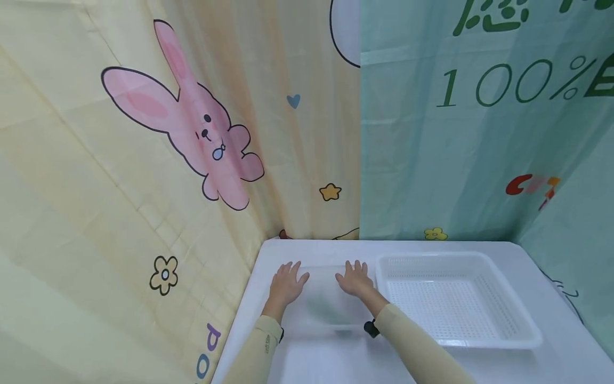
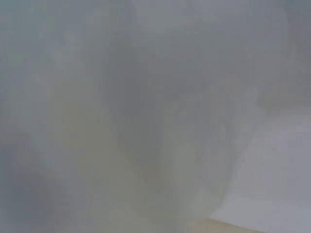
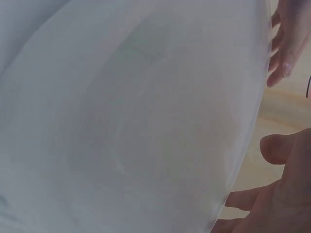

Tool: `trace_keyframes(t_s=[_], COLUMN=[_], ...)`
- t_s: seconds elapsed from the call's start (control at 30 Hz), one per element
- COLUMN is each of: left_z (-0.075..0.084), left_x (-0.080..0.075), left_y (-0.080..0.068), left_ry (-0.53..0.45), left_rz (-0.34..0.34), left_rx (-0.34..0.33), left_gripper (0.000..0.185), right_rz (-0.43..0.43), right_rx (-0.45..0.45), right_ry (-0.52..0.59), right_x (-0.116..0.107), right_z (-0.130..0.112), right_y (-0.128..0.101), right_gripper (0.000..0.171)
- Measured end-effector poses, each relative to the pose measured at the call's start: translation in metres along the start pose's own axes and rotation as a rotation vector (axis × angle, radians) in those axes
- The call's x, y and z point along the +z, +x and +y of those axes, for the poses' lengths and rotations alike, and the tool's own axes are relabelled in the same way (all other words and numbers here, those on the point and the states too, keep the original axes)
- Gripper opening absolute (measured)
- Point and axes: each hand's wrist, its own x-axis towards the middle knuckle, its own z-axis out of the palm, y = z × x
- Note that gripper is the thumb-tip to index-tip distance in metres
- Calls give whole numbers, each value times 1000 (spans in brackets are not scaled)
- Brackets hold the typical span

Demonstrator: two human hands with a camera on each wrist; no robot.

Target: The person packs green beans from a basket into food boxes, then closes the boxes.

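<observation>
A translucent whitish plastic piece, like a box or lid (image 1: 322, 288), lies between my two hands on the white table, with a faint greenish patch showing through it. At its left far corner is my left hand (image 1: 286, 284), fingers spread and pointing away from me. My right hand (image 1: 355, 279) is at the right far side, its fingers also straight and spread. In the right wrist view the plastic's curved clear edge (image 3: 250, 131) runs beside both hands, with the right fingertips right at it. The plastic's blurred surface (image 2: 160, 107) fills most of the left wrist view.
A white perforated basket (image 1: 520, 314) stands on the table (image 1: 331, 362), just right of my right hand. Beyond the table's back edge hang a cream curtain (image 1: 302, 160) with cartoon prints and a pale green curtain (image 1: 431, 154) with lettering.
</observation>
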Motion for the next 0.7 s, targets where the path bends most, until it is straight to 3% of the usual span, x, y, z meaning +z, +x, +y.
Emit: trace_keyframes(t_s=[0.2, 0.47, 0.7], left_z=[-4, -13, -13], left_x=[15, 38, 42], left_y=[-3, -1, 4], left_ry=[-6, 91, 111], left_rz=[38, 107, 120], left_rx=[17, 27, 14], left_gripper=[63, 60, 60], right_rz=[32, 158, 178], right_rx=[12, 2, 0], right_ry=[-44, -235, -228], right_x=[13, 44, 44], right_z=[2, 11, 11], right_y=[-2, 4, 8], right_gripper=[79, 86, 87])
